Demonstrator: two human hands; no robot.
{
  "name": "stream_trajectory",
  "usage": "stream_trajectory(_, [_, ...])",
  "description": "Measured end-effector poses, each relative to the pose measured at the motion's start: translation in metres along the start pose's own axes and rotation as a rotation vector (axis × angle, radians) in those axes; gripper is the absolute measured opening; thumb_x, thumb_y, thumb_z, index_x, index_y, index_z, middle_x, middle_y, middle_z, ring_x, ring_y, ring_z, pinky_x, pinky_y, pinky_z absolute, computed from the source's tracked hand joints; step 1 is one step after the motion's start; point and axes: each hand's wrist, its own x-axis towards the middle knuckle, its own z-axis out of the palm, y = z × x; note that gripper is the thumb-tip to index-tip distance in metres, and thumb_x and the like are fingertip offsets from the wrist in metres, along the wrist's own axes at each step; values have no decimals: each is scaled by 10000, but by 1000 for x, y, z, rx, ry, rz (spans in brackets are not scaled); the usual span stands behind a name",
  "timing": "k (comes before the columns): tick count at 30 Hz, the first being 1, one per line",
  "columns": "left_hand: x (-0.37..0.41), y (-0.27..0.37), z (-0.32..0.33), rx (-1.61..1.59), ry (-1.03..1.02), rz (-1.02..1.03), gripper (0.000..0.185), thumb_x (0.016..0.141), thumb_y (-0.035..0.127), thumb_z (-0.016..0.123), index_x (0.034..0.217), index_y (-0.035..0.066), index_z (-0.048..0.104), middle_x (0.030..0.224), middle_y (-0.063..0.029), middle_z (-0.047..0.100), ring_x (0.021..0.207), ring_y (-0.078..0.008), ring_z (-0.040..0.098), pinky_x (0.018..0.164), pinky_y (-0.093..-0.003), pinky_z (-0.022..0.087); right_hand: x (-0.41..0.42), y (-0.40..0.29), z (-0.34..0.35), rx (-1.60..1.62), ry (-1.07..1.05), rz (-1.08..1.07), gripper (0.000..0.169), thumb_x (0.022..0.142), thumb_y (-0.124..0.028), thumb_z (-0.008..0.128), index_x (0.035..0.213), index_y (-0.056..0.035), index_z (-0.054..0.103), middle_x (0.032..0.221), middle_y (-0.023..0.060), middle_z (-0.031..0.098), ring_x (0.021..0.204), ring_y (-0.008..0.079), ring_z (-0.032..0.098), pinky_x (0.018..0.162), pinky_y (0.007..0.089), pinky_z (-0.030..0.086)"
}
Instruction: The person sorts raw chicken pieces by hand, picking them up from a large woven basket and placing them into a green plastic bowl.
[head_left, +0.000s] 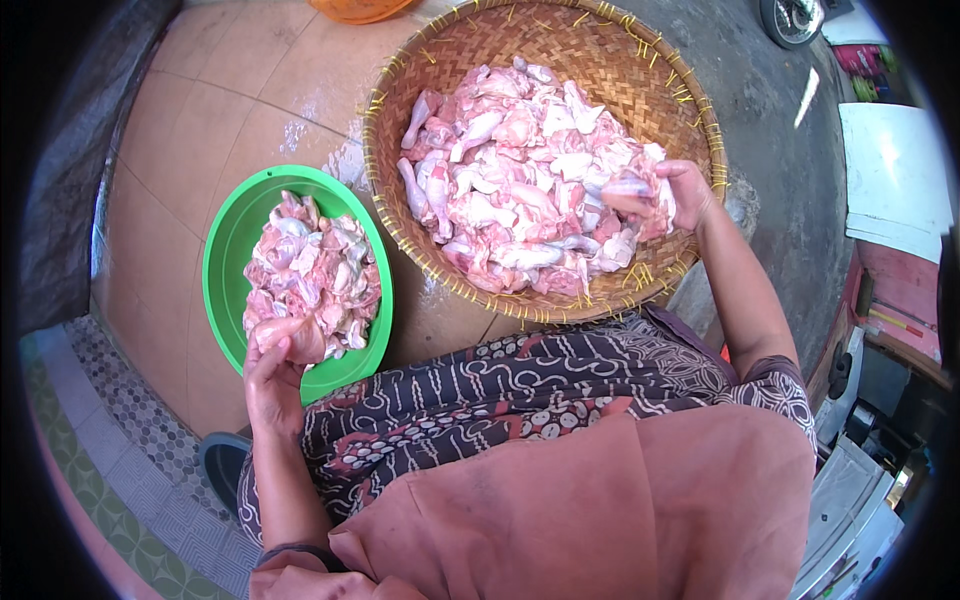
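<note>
A wide woven bamboo basket (622, 67) holds a large heap of raw chicken pieces (517, 172), drumsticks among them. At the heap's right side, my right hand (686, 196) grips a chicken piece (630, 191), somewhat blurred. To the left stands a green plastic basin (225, 262) with a smaller pile of raw chicken pieces (307, 255). Over the basin's near edge, my left hand (274, 375) holds a pale chicken piece (296, 339) between thumb and fingers, against the pile.
Wet tan floor tiles (300, 82) lie under both vessels. An orange plastic container (360, 7) is at the top edge. A dark bucket (225, 469) stands at lower left, partly behind the patterned skirt (450, 405). A motorcycle wheel (791, 19) shows at upper right.
</note>
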Motion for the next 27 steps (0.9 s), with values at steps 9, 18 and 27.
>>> stream_trajectory(9, [-3,2,5,18,39,-10,286,820,89,576,1095,32,525,1014,-90,595,934,-207,577,821,-337,471,-17,-23,26,68,-45,-128,639,878,-515,400,1150,54,507,1079,277,579,897,407,614,756,503,523])
stream_trajectory(18, [1,-3,1,18,22,-1,279,812,85,580,1082,28,537,1008,-83,607,928,-196,581,831,-332,460,53,30,16,-1219,348,129,355,724,-160,644,1050,-69,537,832,98,634,771,234,620,718,331,483])
stream_trajectory(27, [1,-4,-1,25,4,-1,260,805,78,578,1058,27,547,981,-84,620,913,-187,592,815,-315,466,52,61,66,-1753,300,2,774,654,-174,649,1369,-262,364,1201,249,441,1057,382,520,888,413,438])
